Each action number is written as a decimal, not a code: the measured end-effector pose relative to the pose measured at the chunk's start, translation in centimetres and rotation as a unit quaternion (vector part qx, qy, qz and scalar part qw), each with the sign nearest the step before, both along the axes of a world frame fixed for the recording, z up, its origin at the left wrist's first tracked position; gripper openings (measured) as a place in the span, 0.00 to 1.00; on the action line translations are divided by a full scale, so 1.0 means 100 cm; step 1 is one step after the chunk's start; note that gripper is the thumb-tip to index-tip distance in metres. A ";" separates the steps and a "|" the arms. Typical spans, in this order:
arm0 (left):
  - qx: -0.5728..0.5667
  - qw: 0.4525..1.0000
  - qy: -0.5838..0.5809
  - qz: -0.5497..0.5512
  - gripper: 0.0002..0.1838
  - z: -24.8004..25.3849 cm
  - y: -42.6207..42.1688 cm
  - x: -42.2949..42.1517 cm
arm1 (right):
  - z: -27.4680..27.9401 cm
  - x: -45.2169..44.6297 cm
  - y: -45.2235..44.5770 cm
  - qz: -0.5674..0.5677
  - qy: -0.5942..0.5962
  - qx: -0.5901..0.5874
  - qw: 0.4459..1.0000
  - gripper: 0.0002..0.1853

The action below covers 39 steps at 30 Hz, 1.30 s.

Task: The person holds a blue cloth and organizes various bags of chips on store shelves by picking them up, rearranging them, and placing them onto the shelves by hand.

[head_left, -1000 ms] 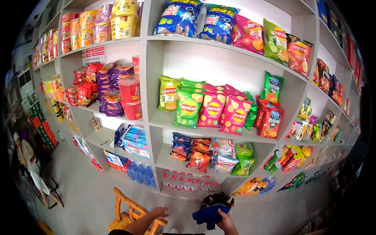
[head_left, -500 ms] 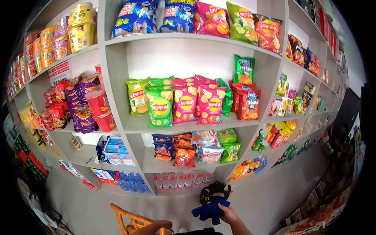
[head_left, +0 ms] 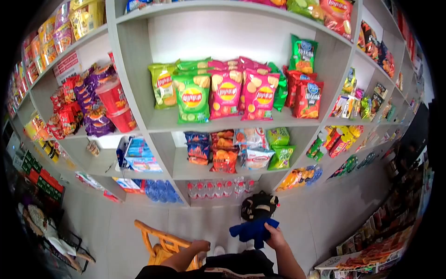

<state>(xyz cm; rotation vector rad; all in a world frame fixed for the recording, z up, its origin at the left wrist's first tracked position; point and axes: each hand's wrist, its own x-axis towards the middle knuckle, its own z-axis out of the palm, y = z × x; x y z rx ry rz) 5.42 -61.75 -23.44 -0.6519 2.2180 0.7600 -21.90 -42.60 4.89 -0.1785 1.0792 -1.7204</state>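
Observation:
A dark blue cloth (head_left: 253, 232) hangs from my right hand (head_left: 276, 234), whose thumb and fingers are closed on its right end. Just beyond the cloth, a black bag (head_left: 258, 206) sits on the floor by the shelf base. My left hand (head_left: 201, 246) is low at the centre, beside the back of a wooden chair (head_left: 163, 242); its fingers look curled, and too little of them shows to tell whether anything is in them.
A grey shelf unit (head_left: 218, 124) fills the front, with chip bags (head_left: 191, 98), smaller snack bags (head_left: 224, 160) and bottles (head_left: 218, 189). A seated person (head_left: 51, 232) is at the lower left. Low racks of packets (head_left: 371, 237) stand at the right.
The view has tilted down, and the shelves sit higher in it. My right hand still holds the blue cloth. My left hand stays near the chair.

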 end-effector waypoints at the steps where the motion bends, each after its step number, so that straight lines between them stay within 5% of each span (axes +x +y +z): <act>1: 0.002 1.000 -0.018 0.025 0.22 0.001 0.000 -0.003 | -0.002 -0.004 -0.001 0.002 -0.003 0.001 1.000 0.17; 3: 0.031 0.996 0.038 0.081 0.21 -0.010 -0.008 -0.009 | -0.003 -0.011 -0.002 0.014 -0.009 -0.007 1.000 0.17; 5: 0.015 0.951 0.259 0.166 0.19 -0.026 -0.016 -0.012 | -0.001 -0.019 -0.008 0.023 -0.006 -0.004 1.000 0.17; 6: 0.156 0.897 0.341 0.234 0.20 -0.020 -0.024 -0.014 | 0.000 -0.023 -0.010 0.028 -0.005 -0.002 1.000 0.17; 7: 0.236 0.838 0.301 0.389 0.22 0.011 -0.020 -0.031 | 0.000 -0.026 -0.014 0.037 -0.013 0.001 0.999 0.17; 8: 0.267 0.859 0.211 0.382 0.23 0.044 -0.030 -0.045 | 0.000 -0.030 -0.020 0.047 -0.019 0.003 0.999 0.17; 10: 0.367 0.772 0.247 0.456 0.28 0.137 -0.019 -0.076 | -0.003 -0.040 -0.031 0.073 -0.030 0.005 0.997 0.17; 12: 0.476 0.711 0.287 0.429 0.35 0.160 -0.018 -0.104 | -0.001 -0.051 -0.043 0.102 -0.041 -0.013 0.994 0.17; 15: 0.634 0.550 0.304 0.450 0.37 0.191 -0.005 -0.136 | 0.019 -0.071 -0.056 0.123 -0.068 -0.061 0.988 0.16; 16: 0.637 0.507 0.277 0.510 0.40 0.203 -0.002 -0.143 | 0.022 -0.080 -0.058 0.123 -0.073 -0.076 0.987 0.16; 19: 0.628 0.525 0.308 0.484 0.40 0.242 0.001 -0.162 | 0.022 -0.107 -0.066 0.107 -0.076 -0.086 0.988 0.14; 29: 0.299 0.623 0.455 0.561 0.22 0.259 -0.013 -0.135 | -0.005 -0.138 -0.084 0.208 -0.038 0.030 0.977 0.16; 39: 0.332 0.364 0.422 0.761 0.19 0.223 0.029 -0.015 | -0.093 -0.062 -0.186 0.445 -0.058 0.084 0.890 0.16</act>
